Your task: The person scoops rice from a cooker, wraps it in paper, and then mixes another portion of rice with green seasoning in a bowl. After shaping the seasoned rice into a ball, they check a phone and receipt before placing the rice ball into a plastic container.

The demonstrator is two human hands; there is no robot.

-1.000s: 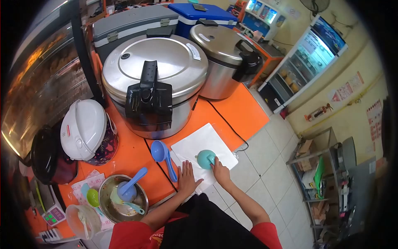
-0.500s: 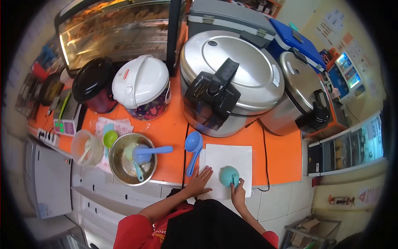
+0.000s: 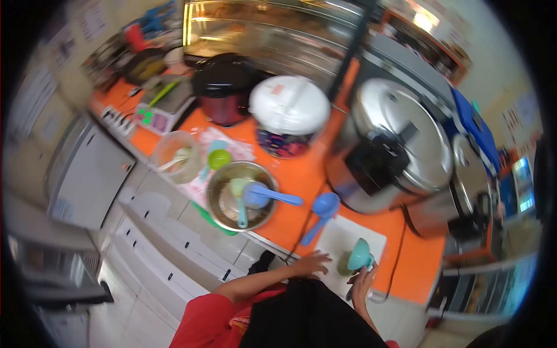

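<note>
R hand [image 3: 361,282] grips teal scoop [image 3: 360,253], tilted over wht sheet [image 3: 342,233]; L hand [image 3: 311,264] open, fingers spread. Blue ladle [image 3: 325,205] btwn sheet & steel bowl [image 3: 216,198].

The left forearm [image 3: 255,283] reached across in front of the torso from a bent elbow, bare below the red left sleeve [image 3: 203,316]. Its wrist was nearly in line with the forearm, and the left hand [image 3: 311,265] was open, back upward, with the fingers spread and pointing away from the wrist. The right forearm [image 3: 364,313], also bare, ran forward and looked foreshortened; only a scrap of the right sleeve [image 3: 392,344] showed. The right hand [image 3: 361,282] was closed in a grip, fingers and thumb bent together. The two hands were apart, the right one farther out to the side. Blur softened the finger outlines.
</note>
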